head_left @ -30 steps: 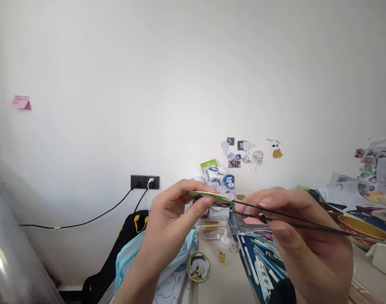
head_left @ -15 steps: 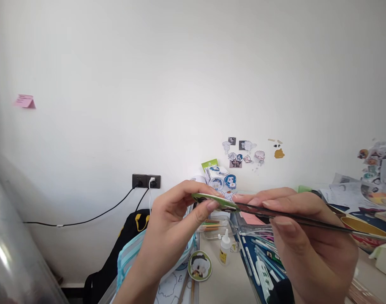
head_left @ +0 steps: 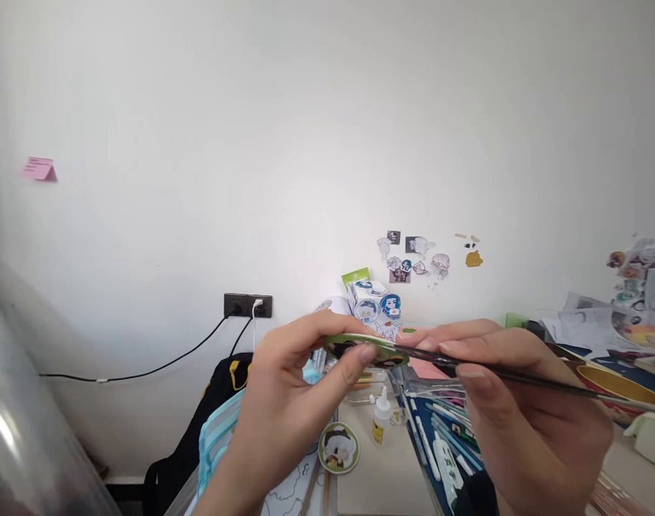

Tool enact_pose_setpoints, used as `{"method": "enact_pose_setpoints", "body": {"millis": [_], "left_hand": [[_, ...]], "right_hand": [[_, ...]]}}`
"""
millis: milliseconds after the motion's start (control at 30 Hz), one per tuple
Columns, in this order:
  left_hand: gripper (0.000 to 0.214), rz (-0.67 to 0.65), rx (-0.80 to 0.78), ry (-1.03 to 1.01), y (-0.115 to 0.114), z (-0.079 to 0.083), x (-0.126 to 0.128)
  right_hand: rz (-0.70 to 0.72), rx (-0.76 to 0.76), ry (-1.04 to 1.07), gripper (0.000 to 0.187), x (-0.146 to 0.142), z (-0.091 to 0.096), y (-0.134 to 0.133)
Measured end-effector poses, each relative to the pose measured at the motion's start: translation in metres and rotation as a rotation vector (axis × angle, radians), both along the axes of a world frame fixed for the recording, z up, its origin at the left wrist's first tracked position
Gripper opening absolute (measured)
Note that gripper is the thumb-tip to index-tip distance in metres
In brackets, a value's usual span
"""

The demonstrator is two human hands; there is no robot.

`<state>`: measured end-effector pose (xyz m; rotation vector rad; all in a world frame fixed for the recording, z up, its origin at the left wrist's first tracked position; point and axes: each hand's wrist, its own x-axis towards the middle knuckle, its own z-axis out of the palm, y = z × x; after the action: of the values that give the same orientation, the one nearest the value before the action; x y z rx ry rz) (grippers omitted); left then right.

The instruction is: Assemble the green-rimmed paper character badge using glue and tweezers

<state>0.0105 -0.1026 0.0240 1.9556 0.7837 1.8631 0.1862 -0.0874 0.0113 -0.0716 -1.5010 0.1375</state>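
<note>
Pinched between the thumb and fingers of my left hand is a round green-edged cartoon badge, tilted so its printed face shows at a slant. My right hand grips slim dark tweezers between thumb and fingers, their tip touching the badge's right edge. Whether the tips hold anything is too small to tell. Below the hands, a similar round cartoon badge lies flat on the beige table surface. Beside it stands a small white-capped glue bottle with a yellow label.
Several pens lie to the right. A red bowl with a yellow inside is farther right, near papers. Left are a light-blue-edged clear bag and a black backpack. Stickers cover part of the wall.
My left hand has tilted the badge, so more of its printed face shows. The tweezers' tip has shifted slightly left along the badge's edge.
</note>
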Motion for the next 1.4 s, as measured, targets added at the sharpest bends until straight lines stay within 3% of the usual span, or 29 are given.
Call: {"method": "enact_pose_setpoints", "body": {"millis": [233, 533, 900, 1233, 1400], "left_hand": [[0.017, 0.124, 0.011, -0.051, -0.006, 0.002, 0.006], [0.018, 0.094, -0.059, -0.07, -0.006, 0.004, 0.009], [0.016, 0.109, -0.065, -0.092, -0.01, 0.001, 0.012], [0.014, 0.23, -0.115, -0.051, -0.012, 0.0, 0.018], [0.013, 0.234, -0.111, -0.039, -0.012, -0.001, 0.016]], "right_hand": [[-0.093, 0.07, -0.038, 0.026, 0.003, -0.007, 0.002], [-0.024, 0.081, -0.032, 0.022, 0.003, -0.004, 0.008], [0.178, -0.027, -0.012, 0.016, 0.002, -0.002, 0.017], [0.361, -0.148, -0.06, 0.014, 0.006, -0.004, 0.023], [0.356, -0.215, -0.049, 0.013, 0.006, -0.005, 0.027]]}}
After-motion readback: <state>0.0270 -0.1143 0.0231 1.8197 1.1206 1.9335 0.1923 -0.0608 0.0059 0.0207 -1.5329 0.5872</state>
